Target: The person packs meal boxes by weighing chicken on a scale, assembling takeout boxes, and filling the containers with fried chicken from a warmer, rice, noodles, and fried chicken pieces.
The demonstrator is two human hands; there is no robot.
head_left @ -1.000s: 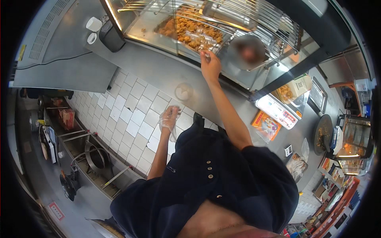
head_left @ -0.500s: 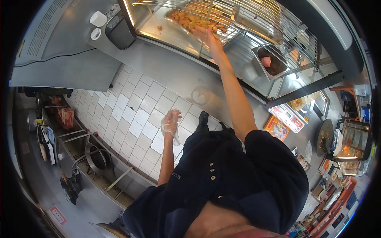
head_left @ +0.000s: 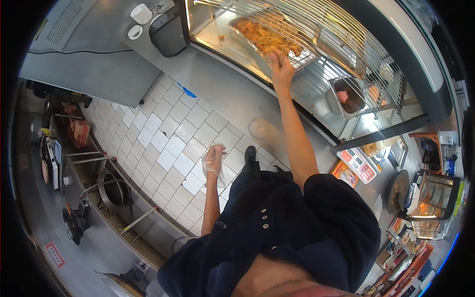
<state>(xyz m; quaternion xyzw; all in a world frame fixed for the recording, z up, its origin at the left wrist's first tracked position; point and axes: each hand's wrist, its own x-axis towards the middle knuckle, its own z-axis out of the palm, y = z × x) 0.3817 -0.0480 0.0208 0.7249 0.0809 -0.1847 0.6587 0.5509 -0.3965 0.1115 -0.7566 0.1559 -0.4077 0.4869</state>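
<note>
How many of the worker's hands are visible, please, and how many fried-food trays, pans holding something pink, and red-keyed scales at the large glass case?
Hands: 2 (left hand, right hand)
Fried-food tray: 1
Pan: 1
Scale: 1
Total: 5

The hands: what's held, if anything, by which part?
The left hand holds nothing visible. The right hand is at the near edge of the food tray; whether it grips anything is unclear.

1. The wide head-worn fisheye view looks steeply down over a dark navy buttoned shirt (head_left: 284, 213), which sits nearest
2. The left hand (head_left: 213, 159), plastic-gloved, and bare right hand (head_left: 282, 72) lie farther out
3. Across a long grey metal counter (head_left: 222, 89), it faces a black-framed glass display case (head_left: 386, 132) from above
</note>
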